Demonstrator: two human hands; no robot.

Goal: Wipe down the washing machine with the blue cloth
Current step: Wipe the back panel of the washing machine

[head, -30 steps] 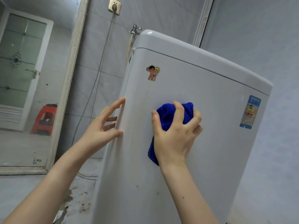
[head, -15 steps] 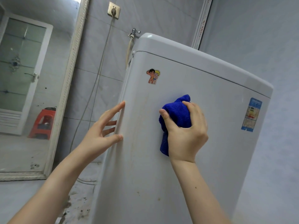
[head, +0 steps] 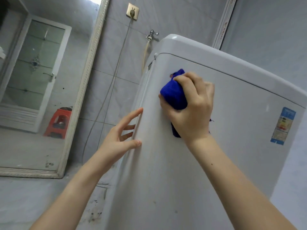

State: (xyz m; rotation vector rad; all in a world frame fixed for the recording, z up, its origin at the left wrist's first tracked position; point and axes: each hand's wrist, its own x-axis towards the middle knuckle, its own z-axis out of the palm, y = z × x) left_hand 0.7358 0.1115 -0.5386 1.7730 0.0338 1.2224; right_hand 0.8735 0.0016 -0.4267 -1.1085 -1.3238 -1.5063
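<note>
Tiled bathroom | right hand point(head: 192, 110) clamps blue cloth point(head: 172, 95) against washing machine point(head: 182, 163) | left hand point(head: 116, 140), fingers spread, touches its 9 o'clock edge | 3 o'clock label point(head: 283, 125) unreadable

White washing machine point(head: 224, 163), boxy, rounded top section, faint dirty streaks on the near panel. Bright blue cloth point(head: 174, 95) bunched into a wad, pressed against that panel's upper left, gripped in right hand point(head: 191, 112).

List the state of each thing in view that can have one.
White washing machine: standing upright.
Bunched blue cloth: pressed against the machine's panel.
Right hand: grips the cloth.
Left hand: open, fingers touching the machine's left edge.
Grey plug: inserted in the gold wall socket.
</note>
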